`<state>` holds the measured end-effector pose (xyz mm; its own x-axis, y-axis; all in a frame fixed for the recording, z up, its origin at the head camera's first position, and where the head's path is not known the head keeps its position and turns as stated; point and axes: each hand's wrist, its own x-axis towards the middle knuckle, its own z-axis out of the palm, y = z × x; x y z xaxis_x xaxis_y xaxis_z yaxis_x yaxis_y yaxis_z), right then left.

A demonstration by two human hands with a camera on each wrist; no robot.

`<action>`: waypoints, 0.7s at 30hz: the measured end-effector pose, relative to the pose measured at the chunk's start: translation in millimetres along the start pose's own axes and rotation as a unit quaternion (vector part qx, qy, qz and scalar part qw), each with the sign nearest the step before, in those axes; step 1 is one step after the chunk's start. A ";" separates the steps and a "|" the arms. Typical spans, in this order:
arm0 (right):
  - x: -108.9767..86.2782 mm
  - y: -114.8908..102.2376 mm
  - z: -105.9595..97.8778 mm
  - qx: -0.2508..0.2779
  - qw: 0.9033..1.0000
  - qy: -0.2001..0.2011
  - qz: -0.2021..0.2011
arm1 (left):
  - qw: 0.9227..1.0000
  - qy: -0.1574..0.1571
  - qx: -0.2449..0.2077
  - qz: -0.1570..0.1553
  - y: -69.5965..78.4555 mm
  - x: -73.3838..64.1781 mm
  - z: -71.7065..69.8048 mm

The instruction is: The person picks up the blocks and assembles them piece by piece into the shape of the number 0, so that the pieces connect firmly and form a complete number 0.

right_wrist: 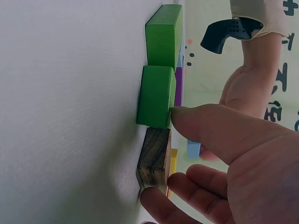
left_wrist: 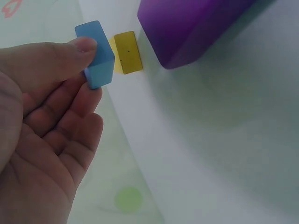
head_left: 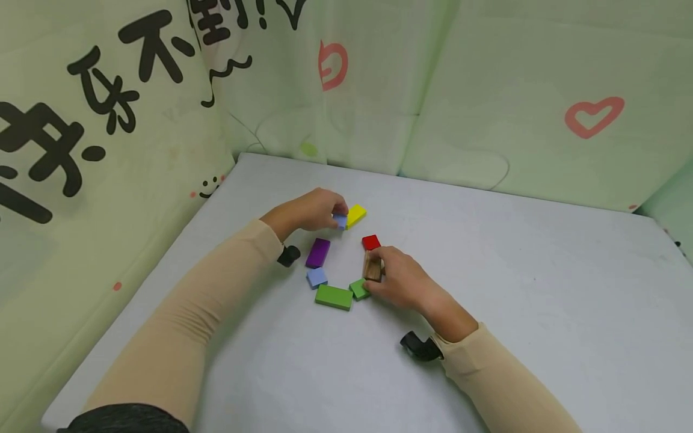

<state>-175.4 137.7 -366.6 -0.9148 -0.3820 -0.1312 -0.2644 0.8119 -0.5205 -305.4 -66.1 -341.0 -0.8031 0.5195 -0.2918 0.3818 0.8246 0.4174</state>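
My left hand [head_left: 316, 210] pinches a small light blue block [left_wrist: 96, 56] between thumb and fingers, close to a yellow block [head_left: 356, 215]. My right hand [head_left: 403, 279] spans a brown wooden block [head_left: 372, 269], its index fingertip at the far end. The right thumb touches a small green block [right_wrist: 156, 95] beside the wooden one. Past the wooden block's far end lies a red block [head_left: 370, 242]. A longer green block [head_left: 333, 297] adjoins the small green one. Left of these are another light blue block [head_left: 316, 278] and a purple block [head_left: 317, 252]. Together the blocks form a rough ring.
The blocks lie on a white tabletop [head_left: 487, 270]. A pale green curtain [head_left: 487, 78] with dark lettering and hearts borders the table at the back and left. Black wrist devices [head_left: 421, 347] sit on both sleeves.
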 end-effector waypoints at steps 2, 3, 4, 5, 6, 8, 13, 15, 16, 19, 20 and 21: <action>0.2 0.1 0.0 -0.001 1.000 -0.001 0.001 | 1.000 -0.007 0.000 -0.007 -1.9 0.0 0.7; 0.3 0.2 0.0 -0.001 1.000 -0.001 0.002 | 1.000 -0.010 0.000 -0.009 -2.8 0.0 1.0; 0.4 0.2 -0.1 -0.001 1.000 -0.001 0.003 | 1.000 -0.012 0.001 -0.010 -3.8 0.0 1.4; 0.5 0.1 -0.1 0.000 1.000 -0.001 0.004 | 1.000 -0.014 0.001 -0.011 -4.8 0.0 1.7; 0.6 0.1 -0.1 0.000 1.000 -0.001 0.005 | 1.000 -0.015 0.002 -0.011 -5.8 0.1 2.1; 0.7 0.2 0.0 0.002 1.000 -0.001 0.005 | 1.000 -0.016 0.003 -0.013 -7.7 -0.2 2.9; 0.9 0.8 0.6 0.004 1.000 -0.002 0.005 | 1.000 -0.022 0.001 -0.017 -11.5 -0.9 5.5; 1.1 1.1 0.8 0.006 1.000 -0.002 0.004 | 1.000 -0.024 0.003 -0.016 -12.7 -0.4 7.0; 1.2 1.1 0.8 0.007 1.000 -0.002 0.005 | 1.000 -0.025 0.004 -0.016 -12.9 -0.4 7.6; 1.4 1.3 0.9 0.009 1.000 -0.001 0.004 | 1.000 -0.025 0.008 -0.012 -14.3 0.7 9.3; 1.4 1.3 0.8 0.008 1.000 0.000 0.004 | 1.000 -0.025 0.008 -0.011 -14.7 1.2 9.9; 1.5 1.3 0.7 0.009 1.000 0.000 0.004 | 1.000 -0.024 0.008 -0.010 -14.9 1.4 10.3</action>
<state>-176.8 137.9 -368.1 -0.9170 -0.3749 -0.1364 -0.2507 0.8074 -0.5340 -307.5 -75.4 -356.4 -0.7877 0.5127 -0.3416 0.3737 0.8384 0.3968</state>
